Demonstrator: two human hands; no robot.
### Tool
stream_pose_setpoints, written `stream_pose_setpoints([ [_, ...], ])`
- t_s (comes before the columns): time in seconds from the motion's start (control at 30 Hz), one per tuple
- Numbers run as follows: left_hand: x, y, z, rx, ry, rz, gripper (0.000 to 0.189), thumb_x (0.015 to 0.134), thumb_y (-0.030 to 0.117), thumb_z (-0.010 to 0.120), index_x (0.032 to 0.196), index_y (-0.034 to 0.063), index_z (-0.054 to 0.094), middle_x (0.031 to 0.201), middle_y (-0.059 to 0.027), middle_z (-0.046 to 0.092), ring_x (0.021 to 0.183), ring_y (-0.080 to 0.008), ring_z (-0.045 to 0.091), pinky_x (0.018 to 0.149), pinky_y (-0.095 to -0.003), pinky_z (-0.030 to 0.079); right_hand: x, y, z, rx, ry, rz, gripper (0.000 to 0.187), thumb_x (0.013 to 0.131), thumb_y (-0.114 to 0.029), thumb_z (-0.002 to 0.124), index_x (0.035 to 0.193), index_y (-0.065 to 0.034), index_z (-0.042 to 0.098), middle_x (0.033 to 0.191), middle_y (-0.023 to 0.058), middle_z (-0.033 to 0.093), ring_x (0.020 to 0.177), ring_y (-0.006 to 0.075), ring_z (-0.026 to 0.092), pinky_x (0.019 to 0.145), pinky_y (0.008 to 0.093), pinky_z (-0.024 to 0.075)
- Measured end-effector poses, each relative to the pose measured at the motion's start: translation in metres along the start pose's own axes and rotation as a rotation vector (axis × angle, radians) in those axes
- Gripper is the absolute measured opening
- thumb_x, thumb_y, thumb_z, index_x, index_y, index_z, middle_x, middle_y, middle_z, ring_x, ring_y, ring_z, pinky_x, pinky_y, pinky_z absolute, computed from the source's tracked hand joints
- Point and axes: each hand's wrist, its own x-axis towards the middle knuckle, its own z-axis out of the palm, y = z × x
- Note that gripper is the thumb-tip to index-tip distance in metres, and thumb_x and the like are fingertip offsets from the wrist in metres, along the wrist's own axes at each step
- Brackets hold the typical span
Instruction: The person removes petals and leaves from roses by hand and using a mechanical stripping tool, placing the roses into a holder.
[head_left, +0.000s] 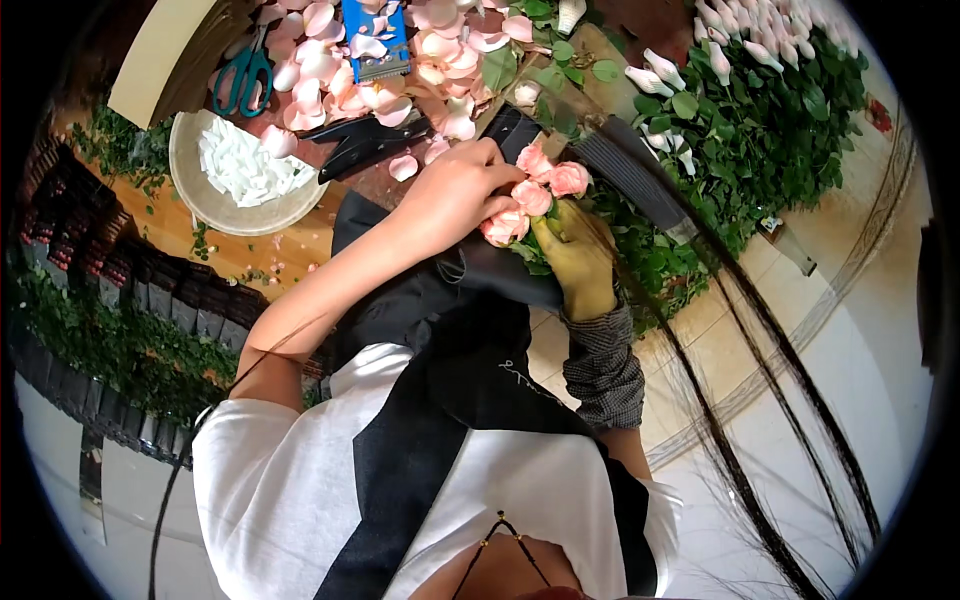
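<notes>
My left hand (450, 187), bare, reaches in from the left with bent fingers. Its fingertips touch the side of a small bunch of pink roses (532, 196); whether they pinch a petal is unclear. Below the blooms, my right hand (577, 259) wears a yellow-green glove and grips the rose stems, with green leaves (531, 253) showing beside the thumb. Several open blooms sit close together above the glove. Most of each stem is hidden by the glove.
Loose pink petals (442, 49) cover the worktop around a blue tool (375, 37), teal-handled scissors (244, 79) and a black stapler-like tool (375, 142). A bowl (240, 225) holds white pieces. Netted rosebuds (761, 56) with leafy stems (780, 142) lie right; wrapped bundles (161, 300) line the left.
</notes>
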Motion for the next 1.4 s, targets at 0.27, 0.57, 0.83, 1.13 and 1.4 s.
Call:
stream_pose_setpoints([
  [0.27,0.009,-0.005,0.005,0.263,-0.025,0.279,0.019,0.078,0.014,0.067,0.094,0.0056,0.072,0.088,-0.007,0.057,0.086,-0.0248,0.058,0.076,-0.0375,0.049,0.003,-0.003,0.001,0.091,0.02,0.137,0.021,0.076,-0.02,0.079,0.089,-0.0086,0.065,0.072,0.0129,0.062,0.068,0.0327,0.061,0.063,0.0425,0.049],
  [0.57,0.011,0.006,-0.004,0.415,-0.097,0.446,0.012,0.075,0.016,0.064,0.085,0.0081,0.064,0.086,-0.0043,0.056,0.082,-0.02,0.059,0.072,-0.0336,0.048,0.003,-0.01,-0.003,0.173,0.04,0.282,0.022,0.082,-0.02,0.077,0.094,-0.0054,0.065,0.074,0.0121,0.061,0.067,0.0283,0.059,0.066,0.0383,0.0482],
  [0.83,0.012,0.017,0.002,0.503,-0.142,0.568,0.027,0.077,0.023,0.071,0.1,0.0125,0.065,0.096,-0.0028,0.061,0.085,-0.0204,0.062,0.073,-0.0336,0.05,0.001,-0.007,0.005,0.434,0.096,0.241,0.017,0.083,-0.015,0.074,0.093,-0.0044,0.065,0.074,0.0124,0.061,0.066,0.0261,0.059,0.065,0.0369,0.0484],
  [1.13,0.008,0.001,-0.061,0.716,0.227,-0.207,0.028,0.084,0.035,0.075,0.084,0.0084,0.066,0.071,-0.0072,0.065,0.07,-0.0243,0.069,0.061,-0.0369,0.054,0.003,-0.003,-0.008,0.099,-0.046,0.165,0.024,0.082,-0.021,0.075,0.097,-0.0073,0.062,0.079,0.015,0.063,0.073,0.0353,0.062,0.068,0.0427,0.0508],
  [1.4,-0.001,0.056,-0.008,0.218,-0.015,0.24,0.016,0.082,0.02,0.069,0.076,0.0083,0.061,0.082,-0.0075,0.059,0.083,-0.0255,0.062,0.072,-0.0398,0.051,0.006,-0.012,-0.005,-0.283,0.046,-0.064,0.02,0.079,-0.008,0.069,0.097,-0.0099,0.062,0.077,0.0122,0.064,0.074,0.0363,0.064,0.065,0.0458,0.0503],
])
